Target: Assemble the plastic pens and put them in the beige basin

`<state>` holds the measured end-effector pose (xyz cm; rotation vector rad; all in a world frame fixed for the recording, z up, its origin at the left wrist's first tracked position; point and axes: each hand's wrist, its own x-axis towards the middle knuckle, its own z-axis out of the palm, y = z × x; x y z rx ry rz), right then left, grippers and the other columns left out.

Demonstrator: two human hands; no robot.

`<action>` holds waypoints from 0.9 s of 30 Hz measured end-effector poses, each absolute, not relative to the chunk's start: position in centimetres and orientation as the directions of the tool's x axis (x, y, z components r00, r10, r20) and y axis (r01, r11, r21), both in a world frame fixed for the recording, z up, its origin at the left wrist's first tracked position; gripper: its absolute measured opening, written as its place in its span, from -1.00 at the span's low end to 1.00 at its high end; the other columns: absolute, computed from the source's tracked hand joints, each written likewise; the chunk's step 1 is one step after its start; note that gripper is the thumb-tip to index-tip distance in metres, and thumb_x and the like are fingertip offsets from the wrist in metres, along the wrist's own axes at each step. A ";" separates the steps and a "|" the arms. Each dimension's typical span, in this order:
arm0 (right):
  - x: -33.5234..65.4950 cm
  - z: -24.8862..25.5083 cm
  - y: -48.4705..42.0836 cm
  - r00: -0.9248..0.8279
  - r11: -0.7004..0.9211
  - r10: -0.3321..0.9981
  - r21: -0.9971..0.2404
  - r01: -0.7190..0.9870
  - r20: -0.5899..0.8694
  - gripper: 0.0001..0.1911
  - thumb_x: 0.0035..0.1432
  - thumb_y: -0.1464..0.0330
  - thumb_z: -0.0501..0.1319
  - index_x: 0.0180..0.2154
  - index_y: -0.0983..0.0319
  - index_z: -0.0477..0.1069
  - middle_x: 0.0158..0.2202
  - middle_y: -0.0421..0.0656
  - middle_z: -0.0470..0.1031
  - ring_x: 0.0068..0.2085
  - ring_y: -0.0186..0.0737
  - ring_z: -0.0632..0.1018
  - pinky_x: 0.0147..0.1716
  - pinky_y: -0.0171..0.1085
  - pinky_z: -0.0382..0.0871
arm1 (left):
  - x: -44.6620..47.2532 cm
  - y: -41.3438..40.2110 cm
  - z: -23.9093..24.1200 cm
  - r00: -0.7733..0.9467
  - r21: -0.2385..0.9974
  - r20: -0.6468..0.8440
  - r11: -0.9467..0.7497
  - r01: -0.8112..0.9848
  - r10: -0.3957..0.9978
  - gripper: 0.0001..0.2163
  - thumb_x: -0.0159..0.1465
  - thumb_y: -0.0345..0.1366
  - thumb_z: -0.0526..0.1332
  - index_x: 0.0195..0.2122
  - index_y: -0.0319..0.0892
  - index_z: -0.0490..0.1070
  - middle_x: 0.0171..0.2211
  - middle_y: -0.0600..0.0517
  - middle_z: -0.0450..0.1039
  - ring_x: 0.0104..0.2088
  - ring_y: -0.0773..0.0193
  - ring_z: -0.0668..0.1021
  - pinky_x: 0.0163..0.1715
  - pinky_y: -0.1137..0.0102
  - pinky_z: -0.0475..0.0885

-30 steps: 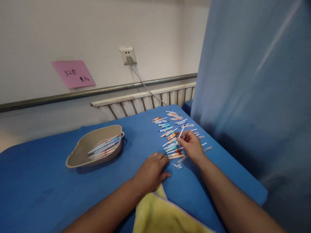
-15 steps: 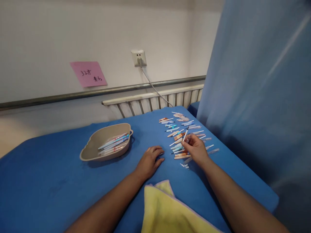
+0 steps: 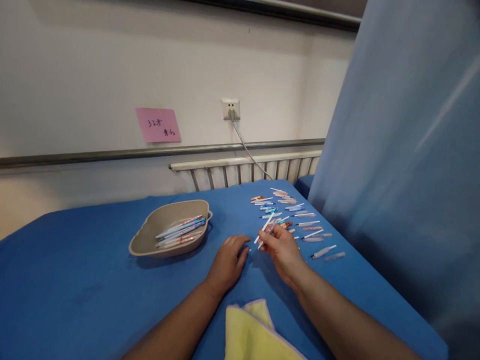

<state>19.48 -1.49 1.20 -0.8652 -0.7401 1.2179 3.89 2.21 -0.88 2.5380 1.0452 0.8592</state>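
My right hand [image 3: 279, 245] is closed in a pinch around a white pen refill [image 3: 265, 226], with a translucent pinkish pen part [image 3: 270, 230] beside it; both slant up and away. My left hand [image 3: 229, 257] rests on the blue cloth just to the left, its thumb and fingers apart. By its fingertips lies a tiny pale piece [image 3: 250, 249], too small to name. Beyond and right of my right hand, pen parts lie in rows, among them white refills [image 3: 311, 233], clear barrels [image 3: 335, 256] and orange barrels [image 3: 287, 225]. My right hand covers some of them.
A beige basin [image 3: 144, 240] on the left holds several assembled pens [image 3: 182, 229]. A yellow cloth [image 3: 255, 332] lies at the near edge of the blue-covered table [image 3: 93, 300]. A blue curtain [image 3: 393, 150] hangs on the right. Behind are a railing [image 3: 240, 162] and a plugged-in cord [image 3: 247, 148].
My right hand has come left and nearer, close to my left hand, carrying the refill. My left hand stays on the cloth. The view has tipped upward a little.
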 end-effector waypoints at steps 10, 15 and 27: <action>19.6 -0.9 -2.2 0.090 0.094 0.993 -0.965 -0.246 0.074 -0.72 -0.10 0.18 0.32 -0.50 0.23 0.32 -0.59 -0.29 0.32 -0.54 -0.37 0.35 -0.52 -0.37 0.24 | 3.6 1.9 -0.7 0.384 0.655 0.498 -0.627 0.421 0.778 -0.83 0.27 -0.31 0.09 -0.15 -0.15 0.40 -0.28 -0.01 0.49 -0.27 0.27 0.53 -0.22 0.40 0.41; 19.3 -1.9 -2.1 0.018 0.065 0.998 -0.980 -0.187 0.063 -0.76 -0.04 0.24 0.29 -0.49 0.22 0.28 -0.59 -0.33 0.25 -0.54 -0.40 0.27 -0.53 -0.38 0.18 | 4.1 1.2 -0.3 0.414 0.716 0.478 -0.617 0.327 0.775 -0.84 0.27 -0.34 0.10 -0.18 -0.16 0.41 -0.29 0.02 0.48 -0.29 0.31 0.51 -0.24 0.43 0.39; 21.4 -0.2 -2.5 -0.149 0.125 0.981 -0.992 0.005 0.123 -0.86 -0.01 0.34 0.24 -0.49 0.22 0.29 -0.56 -0.32 0.25 -0.50 -0.39 0.28 -0.47 -0.36 0.18 | 5.2 0.4 0.3 0.365 0.897 0.296 -0.388 0.210 0.883 -0.86 0.20 -0.26 0.17 -0.44 -0.20 0.36 -0.52 0.11 0.29 -0.49 0.39 0.35 -0.46 0.50 0.27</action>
